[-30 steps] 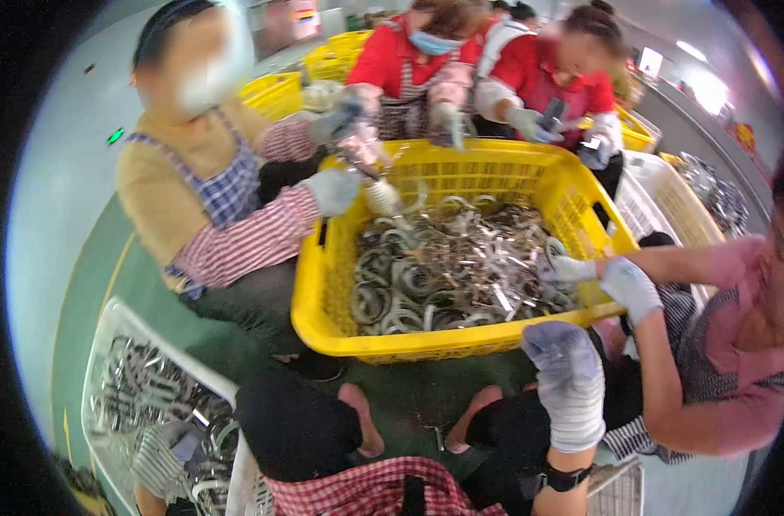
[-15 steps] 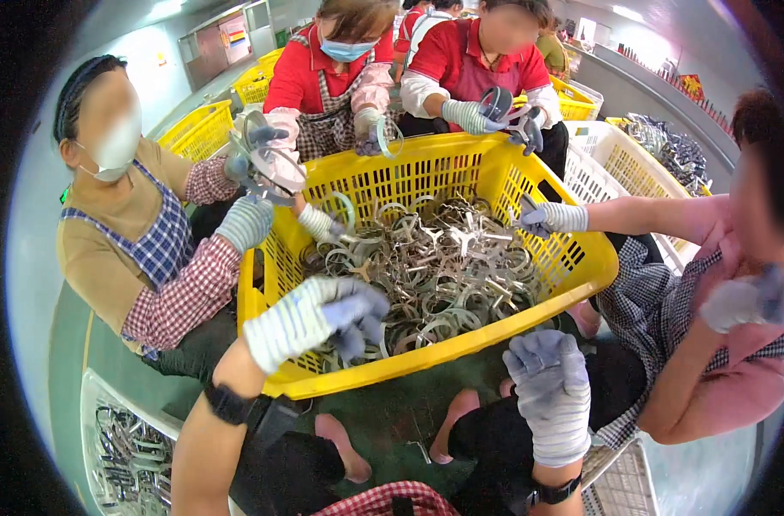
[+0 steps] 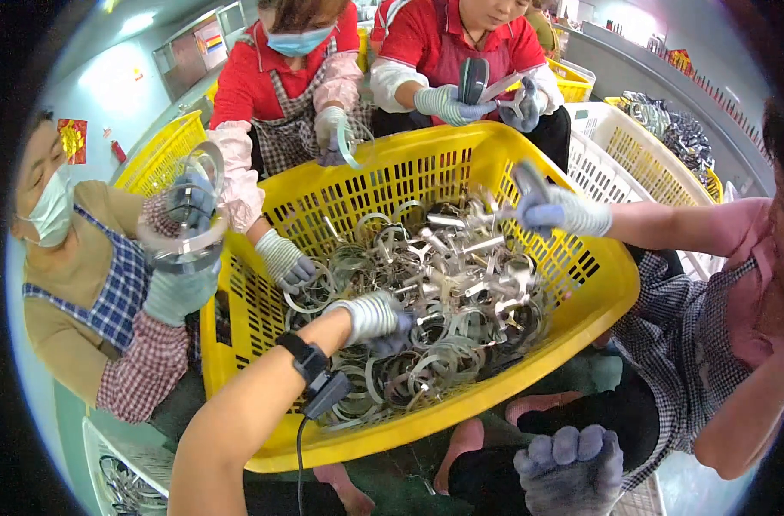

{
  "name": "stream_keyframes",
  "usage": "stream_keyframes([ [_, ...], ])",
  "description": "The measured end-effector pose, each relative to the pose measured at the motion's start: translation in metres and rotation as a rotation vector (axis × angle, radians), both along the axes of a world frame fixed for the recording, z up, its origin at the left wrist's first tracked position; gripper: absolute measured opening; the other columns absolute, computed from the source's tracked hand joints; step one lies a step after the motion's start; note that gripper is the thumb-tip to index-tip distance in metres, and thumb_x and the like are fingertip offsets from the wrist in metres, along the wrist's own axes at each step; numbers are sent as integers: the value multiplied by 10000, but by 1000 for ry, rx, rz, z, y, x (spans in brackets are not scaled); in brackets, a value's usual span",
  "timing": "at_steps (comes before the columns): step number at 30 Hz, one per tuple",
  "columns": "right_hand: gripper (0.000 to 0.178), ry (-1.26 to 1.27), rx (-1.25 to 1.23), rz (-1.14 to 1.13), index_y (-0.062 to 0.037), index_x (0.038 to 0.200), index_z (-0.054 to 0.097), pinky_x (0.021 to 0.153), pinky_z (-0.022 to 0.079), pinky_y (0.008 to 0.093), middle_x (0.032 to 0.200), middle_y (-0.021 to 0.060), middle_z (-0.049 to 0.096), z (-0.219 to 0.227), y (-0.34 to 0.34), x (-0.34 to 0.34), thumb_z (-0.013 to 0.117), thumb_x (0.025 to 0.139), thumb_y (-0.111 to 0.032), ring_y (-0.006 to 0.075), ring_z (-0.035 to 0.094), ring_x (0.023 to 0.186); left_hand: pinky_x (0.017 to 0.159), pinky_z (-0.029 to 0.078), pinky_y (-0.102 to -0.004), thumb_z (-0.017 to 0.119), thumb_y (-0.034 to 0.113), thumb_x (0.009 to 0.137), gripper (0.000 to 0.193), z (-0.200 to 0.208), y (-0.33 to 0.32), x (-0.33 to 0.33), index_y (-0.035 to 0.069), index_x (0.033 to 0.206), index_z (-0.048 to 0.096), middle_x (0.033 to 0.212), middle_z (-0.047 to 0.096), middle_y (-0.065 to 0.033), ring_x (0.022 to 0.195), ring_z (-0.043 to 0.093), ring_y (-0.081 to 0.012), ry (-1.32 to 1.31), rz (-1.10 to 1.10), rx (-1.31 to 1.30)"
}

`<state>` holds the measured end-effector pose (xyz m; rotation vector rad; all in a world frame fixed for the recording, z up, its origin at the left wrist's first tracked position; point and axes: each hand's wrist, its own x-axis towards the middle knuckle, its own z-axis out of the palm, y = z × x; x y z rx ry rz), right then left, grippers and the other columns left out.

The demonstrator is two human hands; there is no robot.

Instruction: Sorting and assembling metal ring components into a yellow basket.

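Observation:
My left hand, in a striped glove with grey-blue fingers, reaches down into a big yellow basket. Its fingertips are over a heap of loose metal parts, thin rings and silvery Y-shaped pieces. Blur and the parts around it hide whether those fingers grip anything. Outside the basket, at the lower right, my right hand hangs above my lap in a similar glove. Its fingers are curled in toward the palm, and nothing shows in them.
Several co-workers sit round the basket. One gloved hand touches rings at its left; another holds a dark piece over its right side. At left, a person holds up clear rings. White crates stand behind, and one with parts lower left.
My left hand has gone forward and right, down into the heap. My right hand has dropped lower, with its fingers curled. The view has shifted, and the person at left has lifted the rings.

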<state>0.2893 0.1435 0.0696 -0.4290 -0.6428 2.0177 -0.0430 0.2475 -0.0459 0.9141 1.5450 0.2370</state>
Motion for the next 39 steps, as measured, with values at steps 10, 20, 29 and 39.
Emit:
stream_keyframes([
  [10, 259, 9, -136, -13, -141, 787, 442, 830, 344, 417, 811, 32, 429, -2, 17, -13, 413, 958, -334, 241, 425, 846, 772, 468, -383, 571, 337, 831, 456, -134, 26, 20, 9, 1148, 570, 1038, 638, -141, 867, 600, -305, 412, -609, 61],
  [20, 271, -16, -79, -1, -125, 811, 438, 826, 351, 421, 816, 50, 417, -12, 10, -3, 420, 953, -356, 245, 413, 849, 420, 361, -208, 508, 305, 908, 299, -14, -12, 8, 75, 1053, 632, 668, 569, -9, 484, 455, -73, -204, 150, 221],
  [29, 478, -114, -24, 131, -15, 1280, 438, 1041, 321, 488, 1266, 168, 494, -30, -5, -15, 456, 930, -341, 368, 433, 1220, 389, 314, -203, 476, 232, 937, 288, 96, -81, 18, 12, 1109, 544, 546, 414, 46, 416, 369, -49, -782, 797, 361],
  [39, 469, -195, -224, 451, -15, 1119, 451, 500, 369, 261, 753, 4, 491, -21, -10, -49, 612, 858, -370, 115, 450, 561, 493, 515, -269, 454, 263, 954, 229, 149, -80, 89, 57, 1024, 527, 843, 618, -67, 581, 600, -136, -933, 188, 310],
])
